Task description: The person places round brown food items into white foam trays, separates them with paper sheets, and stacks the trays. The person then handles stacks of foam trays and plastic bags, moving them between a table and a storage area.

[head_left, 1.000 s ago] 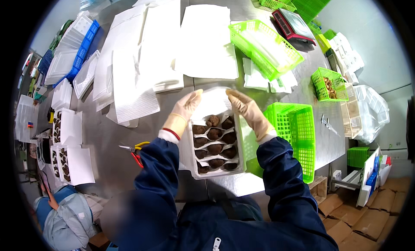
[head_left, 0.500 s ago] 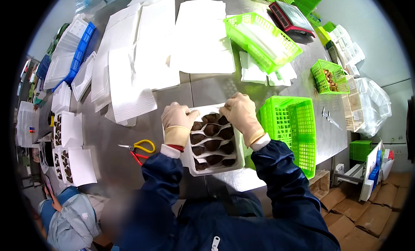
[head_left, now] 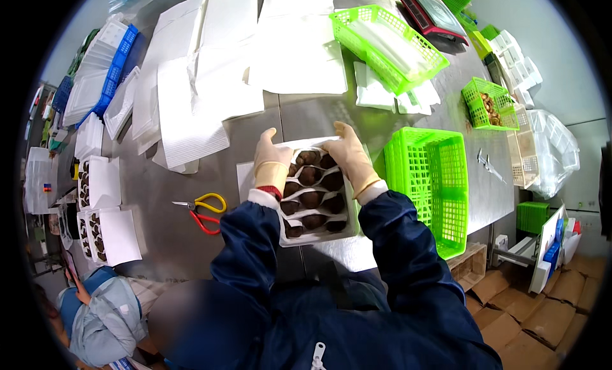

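While gloved hands (head_left: 272, 162) (head_left: 349, 158) hide tray (head_left: 324, 238) corners, dark lumps (head_left: 312, 199), perhaps mushrooms

No text is legible; the pale marks on the side of the blue crate (head_left: 116, 73) are too small to read.

Table: box (head_left: 319, 237) directly before me, pieces (head_left: 311, 175) in it; my left hand (head_left: 272, 161) at its far left, right hand (head_left: 350, 156) far right. Scissors (head_left: 192, 206) left of box. Basket 1 (head_left: 454, 210) right, calipers (head_left: 488, 164) farther right. Sheets (head_left: 223, 76) far left; basket 2 (head_left: 376, 67) far right, scale (head_left: 435, 18) beyond.
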Demonstrator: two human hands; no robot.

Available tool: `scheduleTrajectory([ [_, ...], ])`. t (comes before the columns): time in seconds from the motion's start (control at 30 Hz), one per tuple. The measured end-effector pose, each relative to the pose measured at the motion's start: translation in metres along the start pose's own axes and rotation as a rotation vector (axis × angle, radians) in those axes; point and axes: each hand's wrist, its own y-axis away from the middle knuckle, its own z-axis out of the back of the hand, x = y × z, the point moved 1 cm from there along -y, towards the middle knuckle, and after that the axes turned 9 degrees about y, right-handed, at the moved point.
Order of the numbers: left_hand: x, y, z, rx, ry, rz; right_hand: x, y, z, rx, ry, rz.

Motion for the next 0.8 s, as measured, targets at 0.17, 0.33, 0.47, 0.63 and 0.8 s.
scheduleTrajectory([
  [0.17,0.028,-0.002,0.025,0.214,0.386,-0.102,-0.009,0.017,0.013,-0.054,0.016,0.26],
  [0.33,-0.023,0.067,0.045,0.093,-0.03,-0.81,-0.005,0.046,0.012,-0.346,0.529,0.844],
  [0.47,-0.009,0.085,0.043,0.131,-0.546,-0.914,-0.017,0.062,-0.004,-0.372,0.744,0.941],
  [0.63,-0.017,0.086,0.04,0.103,-0.608,-0.863,-0.013,0.057,-0.004,-0.353,0.688,0.963],
  [0.8,-0.02,0.066,0.048,0.234,-0.305,-0.818,-0.007,0.055,0.005,-0.203,0.652,0.891],
])
